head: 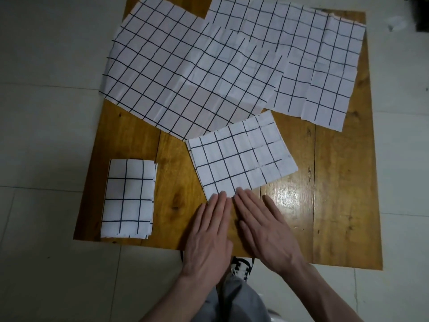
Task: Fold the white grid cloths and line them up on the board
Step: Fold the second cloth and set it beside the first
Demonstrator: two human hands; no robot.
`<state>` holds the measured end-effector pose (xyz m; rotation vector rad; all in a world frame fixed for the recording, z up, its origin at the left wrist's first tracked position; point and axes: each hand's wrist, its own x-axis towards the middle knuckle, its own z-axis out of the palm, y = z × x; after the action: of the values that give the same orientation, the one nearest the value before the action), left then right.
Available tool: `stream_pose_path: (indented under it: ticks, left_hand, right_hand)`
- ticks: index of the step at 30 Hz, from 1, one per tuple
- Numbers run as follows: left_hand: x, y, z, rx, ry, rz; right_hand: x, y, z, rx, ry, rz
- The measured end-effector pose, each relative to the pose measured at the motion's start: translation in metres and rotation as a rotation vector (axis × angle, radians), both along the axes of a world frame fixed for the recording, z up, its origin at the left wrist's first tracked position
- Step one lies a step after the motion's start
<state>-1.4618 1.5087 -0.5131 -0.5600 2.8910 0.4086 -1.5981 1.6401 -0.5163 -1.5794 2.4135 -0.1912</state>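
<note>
Head cam: we are looking down on a wooden board lying on a pale tiled floor.

We are seeing a half-folded grid cloth lying tilted near the board's centre, its near edge running up to the R. Both hands are lying flat on the board at that near edge, side by side and nearly touching. L hand: fingers straight and together, tips resting on the cloth's near L corner; grip is slack, nothing pinched. R hand: fingers straight, angling up-left, tips touching the same edge just beside the L tips; grip likewise slack, holding nothing.

A finished folded cloth is sitting as a narrow upright rectangle at the board's near L corner, well apart from the hands, layered edges showing at its bottom.

At the far side, unfolded cloths are lying spread and overlapping: a large one on the L, overhanging the board's L edge, and others reaching toward the far R corner. Exact count of sheets: we cannot tell.

Below the board's near edge we are seeing grey trousers and a black-and-white shoe.
</note>
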Motion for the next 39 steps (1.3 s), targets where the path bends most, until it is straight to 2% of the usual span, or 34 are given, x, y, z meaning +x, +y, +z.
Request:
stream_pose_path:
  ticks: [4, 9, 20, 25, 31, 35, 39]
  left_hand:
    - [-0.001, 0.000, 0.000, 0.026, -0.008, 0.016]
    - [0.000, -0.004, 0.000, 0.029, -0.034, 0.009]
    - [0.005, -0.015, -0.003, 0.029, -0.037, -0.018]
    - [0.003, -0.011, -0.004, 0.028, -0.045, 0.013]
    - [-0.003, 0.000, -0.002, 0.031, -0.052, 0.091]
    - [-0.005, 0.004, -0.003, 0.046, -0.034, 0.122]
    - [-0.006, 0.007, -0.005, 0.058, -0.004, 0.138]
  right_hand:
    - [-0.009, 0.003, 0.001, 0.035, 0.033, 0.043]
    - [-0.020, 0.009, 0.004, 0.062, 0.052, -0.034]
    - [-0.058, 0.036, 0.008, 0.131, 0.034, -0.406]
    - [-0.060, 0.032, 0.009, 0.073, 0.025, -0.511]
    - [-0.059, 0.015, 0.014, -0.094, -0.037, -0.615]
    - [-0.072, 0.000, 0.024, -0.182, -0.131, -0.699]
    - [-0.087, -0.018, 0.030, -0.164, -0.260, -0.840]
